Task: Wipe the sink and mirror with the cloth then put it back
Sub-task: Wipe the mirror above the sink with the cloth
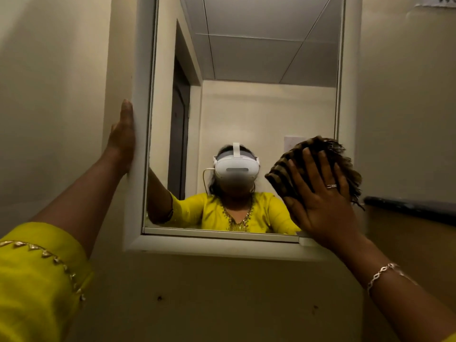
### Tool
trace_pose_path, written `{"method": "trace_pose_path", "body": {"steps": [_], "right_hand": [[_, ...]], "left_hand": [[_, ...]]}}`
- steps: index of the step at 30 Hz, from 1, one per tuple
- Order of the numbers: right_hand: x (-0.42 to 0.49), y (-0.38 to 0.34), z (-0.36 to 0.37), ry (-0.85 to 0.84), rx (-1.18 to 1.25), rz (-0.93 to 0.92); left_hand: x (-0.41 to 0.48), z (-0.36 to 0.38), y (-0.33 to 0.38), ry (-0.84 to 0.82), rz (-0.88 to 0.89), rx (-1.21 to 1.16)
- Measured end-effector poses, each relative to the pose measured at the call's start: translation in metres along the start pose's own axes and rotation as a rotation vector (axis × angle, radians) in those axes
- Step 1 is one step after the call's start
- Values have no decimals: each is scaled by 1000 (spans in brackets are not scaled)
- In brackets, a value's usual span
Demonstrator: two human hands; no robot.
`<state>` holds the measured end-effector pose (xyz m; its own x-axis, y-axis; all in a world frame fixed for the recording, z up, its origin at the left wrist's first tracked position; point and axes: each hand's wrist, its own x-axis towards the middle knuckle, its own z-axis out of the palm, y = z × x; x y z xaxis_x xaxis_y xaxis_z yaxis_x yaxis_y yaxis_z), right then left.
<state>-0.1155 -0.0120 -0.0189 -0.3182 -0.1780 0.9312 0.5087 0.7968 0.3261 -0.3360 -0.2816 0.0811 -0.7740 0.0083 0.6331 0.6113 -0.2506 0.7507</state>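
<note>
**Right hand** (318, 198): fingers straight and spread, with a ring (332, 186) on one finger and a bracelet (385, 272) at the wrist. The palm presses the cloth against the mirror. No finger curls round the fabric, so pressure alone holds it.

**Left hand** (123, 141): flat, fingers straight and together, laid on the outer left side of the mirror's frame (138, 70). It holds nothing. A yellow sleeve (37, 267) with gold trim lies below and left of the mirror.

**Cloth** (315, 144): dark, brown-checked, with a frayed fringe. It is bunched under the right palm at the mirror's lower right corner and overlaps both glass and frame.
- Handling, as judged: soft, light and limp. It should slide easily on glass and would likely drop if the pressure eases.
- Hold: a flat palm over the middle of the bunch for wiping. For carrying it back, fingers closed round the gathered middle, not the loose fringe.

**Mirror** (246, 107): white-framed, on a pale wall (49, 70). It reflects the person in a white headset (235, 166).

**Ledge** (407, 208): dark, to the right of the mirror near its lower edge.

**Sink**: not in view.
</note>
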Motion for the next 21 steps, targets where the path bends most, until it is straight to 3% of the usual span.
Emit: {"method": "trace_pose_path", "body": {"steps": [3, 6, 21], "right_hand": [[-8, -22, 5, 5, 29, 189], [-9, -39, 7, -6, 56, 228], [44, -162, 10, -34, 167, -160]], "left_hand": [[0, 1, -1, -14, -16, -24], [1, 0, -3, -37, -21, -20], [-28, -10, -27, -138, -71, -27]]}}
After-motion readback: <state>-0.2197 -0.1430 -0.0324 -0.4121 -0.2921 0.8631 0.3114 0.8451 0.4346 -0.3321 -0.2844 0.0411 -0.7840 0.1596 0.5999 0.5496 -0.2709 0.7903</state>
